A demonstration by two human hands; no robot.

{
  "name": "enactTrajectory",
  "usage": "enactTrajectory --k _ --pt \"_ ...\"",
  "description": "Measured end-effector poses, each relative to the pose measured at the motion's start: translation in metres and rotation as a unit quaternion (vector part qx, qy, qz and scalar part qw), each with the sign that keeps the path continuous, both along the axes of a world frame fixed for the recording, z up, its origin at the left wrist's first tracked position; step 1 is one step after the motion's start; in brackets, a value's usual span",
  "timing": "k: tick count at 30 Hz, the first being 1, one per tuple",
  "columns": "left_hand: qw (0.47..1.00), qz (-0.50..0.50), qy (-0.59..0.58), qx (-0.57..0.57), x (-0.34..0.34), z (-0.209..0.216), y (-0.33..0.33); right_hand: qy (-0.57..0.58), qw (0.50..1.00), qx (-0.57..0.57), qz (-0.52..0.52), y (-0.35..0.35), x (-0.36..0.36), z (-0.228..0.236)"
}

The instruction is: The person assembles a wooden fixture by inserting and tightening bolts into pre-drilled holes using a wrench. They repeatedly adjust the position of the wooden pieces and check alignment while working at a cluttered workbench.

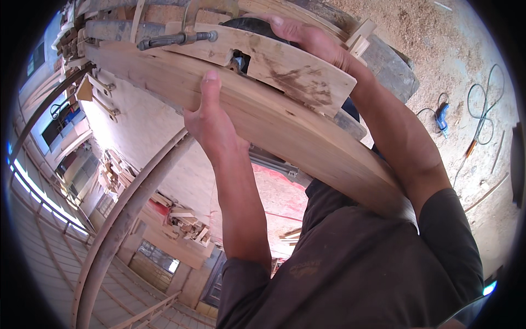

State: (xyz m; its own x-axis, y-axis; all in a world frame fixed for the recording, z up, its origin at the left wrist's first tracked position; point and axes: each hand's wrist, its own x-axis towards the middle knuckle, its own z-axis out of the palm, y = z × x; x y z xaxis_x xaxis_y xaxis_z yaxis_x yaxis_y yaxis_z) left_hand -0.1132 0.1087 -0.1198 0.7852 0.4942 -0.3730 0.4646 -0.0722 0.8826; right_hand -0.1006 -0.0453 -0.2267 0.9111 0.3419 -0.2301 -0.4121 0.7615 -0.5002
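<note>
A long, thick wooden beam [307, 148] slants from the upper left down to the lower right, where its near end reaches my body. My left hand [212, 123] grips its near edge, thumb lying on the top face and the other fingers hidden beneath. Along the beam's far side stands a pale wooden fence board [307, 77] with dark smudges and a notch with a dark metal part in it. A screw clamp [178, 40] sits against this board. Beyond the board, my right hand [307, 38] stretches its fingers over a dark rounded part [256, 27], apparently holding nothing.
A blue power tool [441, 119] and a looped cable [482, 104] lie on the sawdust-strewn floor to the right. Wood offcuts [189, 222] are heaped at the lower left. A long curved pole [126, 219] crosses the left side, and more boards [359, 38] lie beyond my right hand.
</note>
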Motion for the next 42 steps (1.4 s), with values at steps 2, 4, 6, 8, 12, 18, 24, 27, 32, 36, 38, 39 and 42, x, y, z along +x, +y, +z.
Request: enactTrajectory --k 2,4,6,8,12,18,24,27,32,36,38,39,42 --pt "1.000 -0.009 -0.008 -0.001 -0.002 -0.001 0.003 0.021 0.999 0.031 -0.007 0.003 -0.001 -0.001" --pt "1.000 -0.014 -0.015 -0.003 -0.001 -0.001 0.002 0.028 0.999 0.046 -0.008 0.005 -0.002 -0.001" --pt "1.000 -0.018 -0.016 -0.004 -0.002 -0.001 0.003 0.019 0.999 0.048 -0.004 0.003 -0.001 -0.001" --pt "1.000 -0.019 -0.014 -0.002 -0.001 -0.001 0.003 0.031 0.999 0.029 -0.006 0.003 -0.001 -0.012" --pt "1.000 0.006 0.008 -0.001 -0.001 0.003 -0.002 0.045 0.998 -0.032 0.012 -0.005 -0.005 -0.016" --pt "1.000 0.003 0.022 0.001 0.001 0.007 -0.005 0.025 0.995 -0.094 0.020 -0.010 -0.001 -0.014" --pt "1.000 -0.010 0.007 -0.001 0.000 0.002 0.000 0.032 0.987 -0.153 0.021 -0.016 -0.004 0.010" --pt "1.000 -0.015 0.010 0.014 0.000 0.000 0.004 -0.008 0.999 -0.039 0.036 -0.028 -0.010 0.007" --pt "1.000 -0.015 -0.011 0.011 -0.002 -0.001 0.003 -0.071 0.956 -0.273 0.084 -0.033 -0.013 0.019" --pt "1.000 -0.022 -0.021 0.005 0.000 -0.001 0.003 -0.094 0.953 -0.284 0.054 -0.042 -0.010 0.000" --pt "0.999 -0.023 0.001 -0.043 0.000 0.000 0.007 -0.099 0.953 -0.280 0.067 -0.041 -0.013 0.010" --pt "0.999 -0.029 -0.006 -0.035 -0.001 -0.001 0.010 -0.110 0.943 -0.301 0.089 -0.039 -0.021 0.018" --pt "0.999 -0.044 -0.025 -0.017 0.000 -0.006 0.012 -0.146 0.922 -0.339 0.116 -0.041 -0.019 0.027"
